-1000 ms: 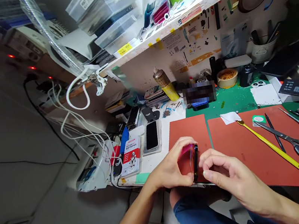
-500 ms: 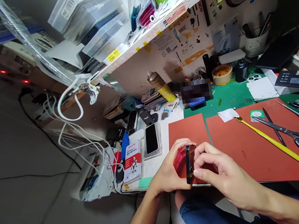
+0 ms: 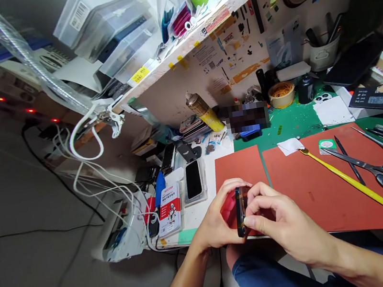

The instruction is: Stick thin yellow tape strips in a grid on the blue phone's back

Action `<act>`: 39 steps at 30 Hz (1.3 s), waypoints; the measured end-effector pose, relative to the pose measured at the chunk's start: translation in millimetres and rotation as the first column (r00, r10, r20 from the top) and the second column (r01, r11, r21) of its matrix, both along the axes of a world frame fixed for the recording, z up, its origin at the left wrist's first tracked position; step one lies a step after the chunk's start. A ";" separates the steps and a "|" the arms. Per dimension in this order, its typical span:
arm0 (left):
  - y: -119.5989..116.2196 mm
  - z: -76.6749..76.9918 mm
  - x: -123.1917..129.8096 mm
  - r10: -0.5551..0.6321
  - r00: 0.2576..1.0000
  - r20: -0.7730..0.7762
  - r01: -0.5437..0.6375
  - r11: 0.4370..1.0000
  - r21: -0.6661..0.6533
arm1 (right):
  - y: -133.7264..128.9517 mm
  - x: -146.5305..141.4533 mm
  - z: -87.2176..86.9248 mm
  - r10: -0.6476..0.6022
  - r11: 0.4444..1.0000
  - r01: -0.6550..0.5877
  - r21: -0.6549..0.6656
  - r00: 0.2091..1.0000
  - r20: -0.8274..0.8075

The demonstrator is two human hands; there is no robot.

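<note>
My left hand point(image 3: 215, 222) is wrapped round a dark smartphone point(image 3: 240, 213), held on edge near the front of the bench. Its thumb is at the lower end and its fingers reach over the top end. My right hand point(image 3: 278, 217) is closed in a pinch against the phone's right-facing side. Whether a small part sits between those fingertips is hidden. The orange-red mat point(image 3: 239, 160) lies under and behind the phone. To the right of my right hand lie a yellow-handled brush point(image 3: 350, 181), black-handled scissors point(image 3: 375, 167) and a dark pointed tool point(image 3: 350, 160).
Another phone point(image 3: 193, 179) and a red-and-white battery box point(image 3: 170, 208) lie on the left. White cables point(image 3: 105, 176) hang at the bench's left end. A spray can point(image 3: 204, 112), a roll of tape point(image 3: 281, 94) and a loose battery point(image 3: 381, 99) stand or lie farther back. A shelf point(image 3: 209, 24) overhangs the bench.
The view has shifted slightly. The phone has tilted a little, showing more of its right-facing side. Both hands keep nearly the same hold.
</note>
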State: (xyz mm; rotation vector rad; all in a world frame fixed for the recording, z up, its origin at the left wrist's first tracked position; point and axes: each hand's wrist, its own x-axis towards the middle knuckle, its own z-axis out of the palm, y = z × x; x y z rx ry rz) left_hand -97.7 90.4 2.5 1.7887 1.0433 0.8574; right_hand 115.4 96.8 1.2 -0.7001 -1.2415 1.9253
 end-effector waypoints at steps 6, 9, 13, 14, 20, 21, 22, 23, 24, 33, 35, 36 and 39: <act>3.6 -1.7 0.9 0.021 1.000 0.021 -0.021 1.000 0.021 | 0.0 -2.2 -0.1 -0.056 0.998 0.056 0.005 0.996 0.064; 4.0 -3.0 3.5 0.014 0.997 0.078 -0.017 0.999 0.035 | 0.2 -4.8 -1.7 -0.146 0.988 0.150 -0.024 0.981 0.128; 2.3 -7.7 9.2 0.024 0.996 0.082 -0.030 0.997 0.065 | 1.1 -4.8 -3.5 -0.192 0.979 0.202 -0.039 0.966 0.173; 1.9 -9.8 10.3 0.030 0.996 0.088 -0.038 0.996 0.084 | 1.4 -3.9 -4.1 -0.204 0.977 0.212 -0.026 0.963 0.176; -0.3 -26.2 10.0 0.038 0.982 0.187 -0.053 0.996 0.076 | 1.2 2.3 -6.1 -0.247 0.969 0.246 0.034 0.944 0.217; -0.8 -28.7 9.4 0.046 0.982 0.184 -0.058 0.996 0.062 | 0.6 2.1 -5.0 -0.247 0.969 0.245 0.035 0.942 0.228; -1.3 -31.0 8.9 0.052 0.981 0.185 -0.063 0.997 0.052 | 0.0 1.2 -3.4 -0.249 0.968 0.248 0.036 0.939 0.237; -1.7 -33.0 8.7 0.055 0.980 0.191 -0.064 0.997 0.042 | -0.5 -0.2 -1.4 -0.255 0.967 0.253 0.039 0.936 0.242; -1.9 -34.8 8.8 0.055 0.978 0.202 -0.062 0.998 0.031 | -0.8 -1.8 0.9 -0.264 0.964 0.261 0.045 0.933 0.242; -6.4 -45.0 10.0 0.077 0.961 0.265 -0.051 0.993 -0.103 | -6.5 28.1 -18.0 -0.370 0.920 0.292 0.262 0.869 0.329; -10.6 -50.4 12.2 0.104 0.939 0.328 -0.058 0.987 -0.147 | -10.1 46.6 -33.2 -0.495 0.831 0.324 0.453 0.801 0.335; -12.6 -53.9 14.2 0.114 0.925 0.363 -0.061 0.986 -0.154 | -11.9 54.7 -39.9 -0.544 0.772 0.296 0.562 0.766 0.344; -16.5 -65.1 23.6 0.124 0.890 0.438 -0.067 0.987 -0.143 | -18.0 68.0 -51.2 -0.579 0.627 0.096 0.773 0.721 0.380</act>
